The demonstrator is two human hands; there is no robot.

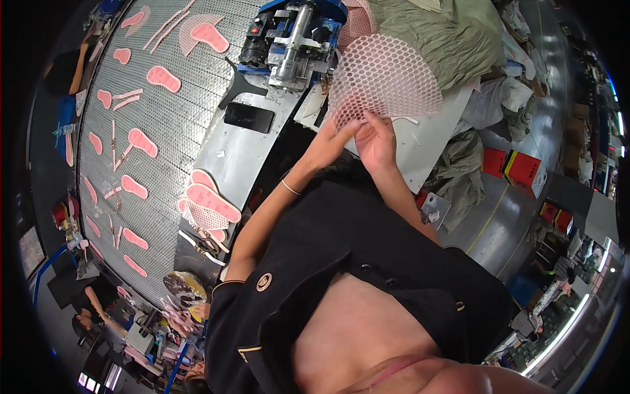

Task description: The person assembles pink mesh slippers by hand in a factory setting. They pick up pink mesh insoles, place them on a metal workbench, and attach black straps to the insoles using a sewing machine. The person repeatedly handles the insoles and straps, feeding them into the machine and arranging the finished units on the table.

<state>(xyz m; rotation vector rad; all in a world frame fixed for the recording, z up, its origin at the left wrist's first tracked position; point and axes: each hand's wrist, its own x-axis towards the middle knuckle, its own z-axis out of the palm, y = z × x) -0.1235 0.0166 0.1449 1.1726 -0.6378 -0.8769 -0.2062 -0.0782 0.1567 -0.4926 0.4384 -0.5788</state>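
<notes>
A pale pink, fan-shaped piece of honeycomb mesh [394,75] is held up in front of me by its lower edge. My left hand [333,142], with a thin band on the wrist, is closed on the mesh's lower left corner. Close beside it, my right hand [377,141] pinches the same lower edge between thumb and fingers. Behind the mesh stands a blue and black machine [292,46] with metal rollers. More pink mesh [357,23] lies beyond, partly hidden by the held piece.
Pink insoles [164,79] and straps lie on a wide grey conveyor belt [177,131] at the left. A black phone [249,117] and a stack of insoles [213,201] rest along its metal edge. Green cloth [440,39] covers the far right; red boxes [522,172] stand beyond.
</notes>
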